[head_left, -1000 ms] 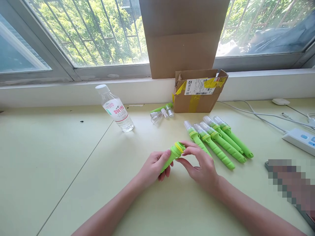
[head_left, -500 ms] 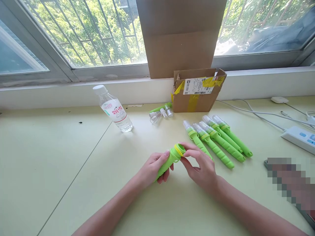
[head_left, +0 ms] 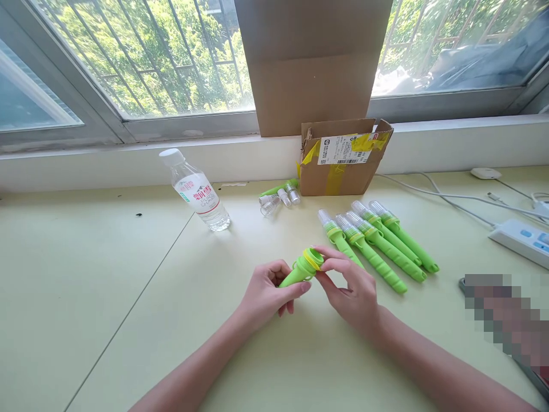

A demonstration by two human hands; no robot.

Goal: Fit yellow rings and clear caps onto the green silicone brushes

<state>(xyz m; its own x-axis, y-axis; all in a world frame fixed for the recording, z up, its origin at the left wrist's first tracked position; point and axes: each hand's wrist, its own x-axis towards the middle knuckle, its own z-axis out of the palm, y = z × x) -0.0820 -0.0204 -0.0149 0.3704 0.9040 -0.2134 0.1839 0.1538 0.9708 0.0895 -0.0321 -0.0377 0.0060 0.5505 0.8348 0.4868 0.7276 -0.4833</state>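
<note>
My left hand (head_left: pixel 274 289) is wrapped round a green plastic tube (head_left: pixel 297 273), its thumb along the near side. The tube tilts with its open mouth up and toward the right. Around that mouth sits a yellow ring (head_left: pixel 313 259), and the tube carries a small green loop. Fingertips of my right hand (head_left: pixel 349 283) pinch the ring at the rim. Just beyond the right hand lie several green tubes (head_left: pixel 381 263) with ridged handles and clear caps (head_left: pixel 349 223), side by side on the table.
A water bottle (head_left: pixel 201 194) stands left of centre. Loose clear caps (head_left: pixel 283 197) and a green piece (head_left: pixel 274 189) lie before a cardboard box (head_left: pixel 338 171). On the right are a power strip (head_left: pixel 521 237), white cables (head_left: pixel 437 194) and a blurred-out flat object (head_left: pixel 506 320).
My left hand has shifted its grip: the thumb has moved from the top of the tube down to its near side. My right fingertips stay at the yellow ring.
</note>
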